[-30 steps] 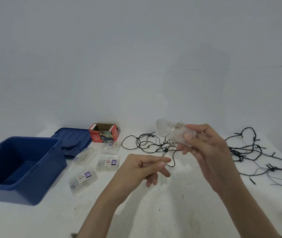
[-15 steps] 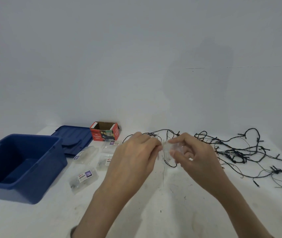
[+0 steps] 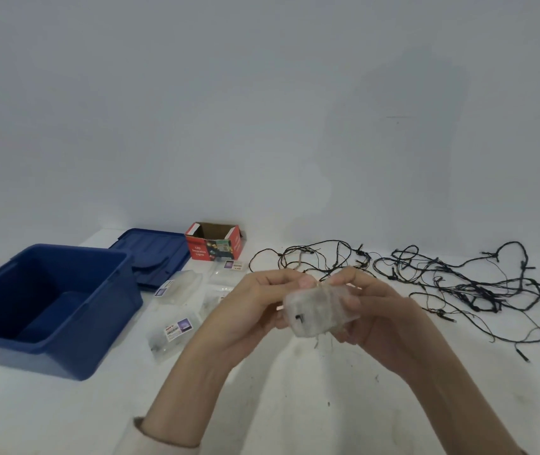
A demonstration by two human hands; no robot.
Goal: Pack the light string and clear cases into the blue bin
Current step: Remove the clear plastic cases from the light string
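Observation:
A clear case (image 3: 319,310) with thin wire wound around it is held above the table between my left hand (image 3: 255,307) and my right hand (image 3: 377,310); both thumbs pinch its top edge. The black light string (image 3: 452,280) sprawls tangled over the table's right side, its near end running toward the case. Three more clear cases lie left of my hands: one (image 3: 180,285), one (image 3: 173,336) nearest me, one (image 3: 229,269) partly hidden. The open blue bin (image 3: 104,323) stands at the left with nothing visible inside.
The bin's blue lid (image 3: 153,257) lies flat behind the bin. A small open red cardboard box (image 3: 214,246) stands beside the lid near the wall. The white table (image 3: 295,389) reaches back to a plain wall.
My hands came together and lowered the case from chest height to just above the table. The left hand, earlier pinching only wire, now grips the case too. The view has tilted.

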